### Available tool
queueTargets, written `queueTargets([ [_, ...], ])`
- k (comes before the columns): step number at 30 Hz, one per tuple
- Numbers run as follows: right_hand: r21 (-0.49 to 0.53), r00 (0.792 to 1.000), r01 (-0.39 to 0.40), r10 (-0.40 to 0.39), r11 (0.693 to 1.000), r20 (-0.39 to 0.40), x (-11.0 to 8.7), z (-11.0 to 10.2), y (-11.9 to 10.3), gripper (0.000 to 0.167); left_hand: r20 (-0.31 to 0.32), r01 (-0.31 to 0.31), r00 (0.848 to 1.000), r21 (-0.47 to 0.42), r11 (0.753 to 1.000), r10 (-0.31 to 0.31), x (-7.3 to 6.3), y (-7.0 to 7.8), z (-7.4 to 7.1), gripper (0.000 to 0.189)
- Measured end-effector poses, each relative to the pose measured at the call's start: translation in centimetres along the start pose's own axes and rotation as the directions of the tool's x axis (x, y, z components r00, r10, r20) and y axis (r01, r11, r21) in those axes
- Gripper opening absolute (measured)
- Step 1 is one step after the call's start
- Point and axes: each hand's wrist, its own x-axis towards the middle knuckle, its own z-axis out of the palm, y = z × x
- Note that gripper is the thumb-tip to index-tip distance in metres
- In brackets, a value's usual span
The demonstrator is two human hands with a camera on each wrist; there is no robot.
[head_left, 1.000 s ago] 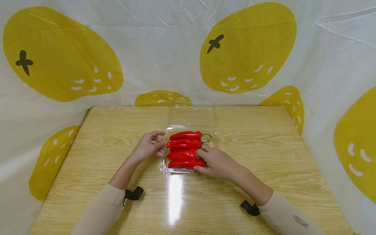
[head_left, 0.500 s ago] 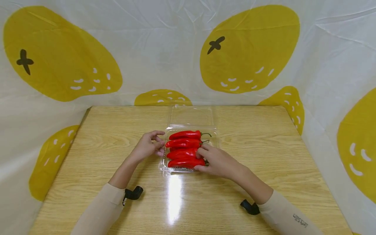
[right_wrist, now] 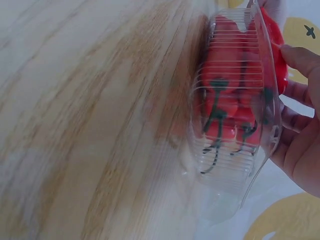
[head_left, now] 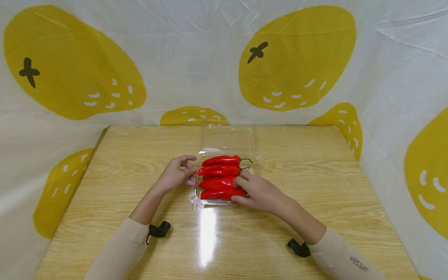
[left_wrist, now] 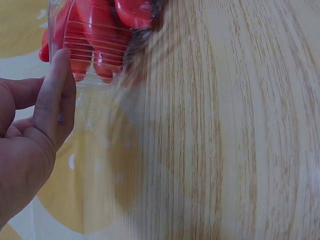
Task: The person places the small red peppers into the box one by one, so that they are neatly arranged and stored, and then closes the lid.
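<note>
Several long red peppers lie side by side in a clear plastic clamshell box (head_left: 194,201), its lid (head_left: 229,138) folded back away from me. My right hand (head_left: 260,193) pinches the stem end of the nearest red pepper (head_left: 220,193), thumb on the near side and fingers curled over the top. In the right wrist view the thumb (right_wrist: 300,57) lies against red pepper skin above the box rim. My left hand (head_left: 175,174) stays at the box's left side. Its extended fingertip (left_wrist: 61,56) touches the clear wall in the left wrist view. The nearest pepper's stem is mostly hidden.
The box stands on a wood-grain table (head_left: 308,167), toward its back edge. A white curtain (head_left: 192,58) with yellow fruit prints hangs behind and at both sides. Small black wrist mounts (head_left: 160,229) sit at the sleeve ends.
Hardly anything differs. The nearest pepper and my right hand shift very slightly; my left hand and the box stay in place.
</note>
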Motion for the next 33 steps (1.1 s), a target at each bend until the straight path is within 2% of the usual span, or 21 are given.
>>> queueTargets([
  [5,0.029,1.000,-0.023,0.023,0.999,0.003,0.34,0.05,-0.39,0.031,-0.001,-0.004,1.000,-0.001,1.000,0.004,0.01,-0.05,0.03,0.048],
  [13,0.004,0.999,-0.029,0.029,1.000,0.015,0.76,0.27,-0.31,0.034,-0.003,-0.009,1.000,-0.004,1.000,0.008,0.00,0.16,0.12,0.047],
  [19,0.001,0.999,-0.030,0.030,1.000,0.027,0.64,0.38,0.05,0.037,-0.005,0.002,1.000,0.005,1.000,-0.002,-0.03,0.11,0.09,0.047],
  [29,-0.052,1.000,-0.011,0.011,0.999,0.000,0.12,0.54,0.06,0.040,-0.008,-0.004,1.000,0.007,1.000,0.004,-0.19,0.23,0.16,0.047],
  [33,-0.026,0.999,-0.033,0.033,0.999,0.002,-0.09,0.16,0.04,0.042,-0.008,-0.006,1.000,0.006,1.000,0.006,-0.29,0.32,0.21,0.047],
])
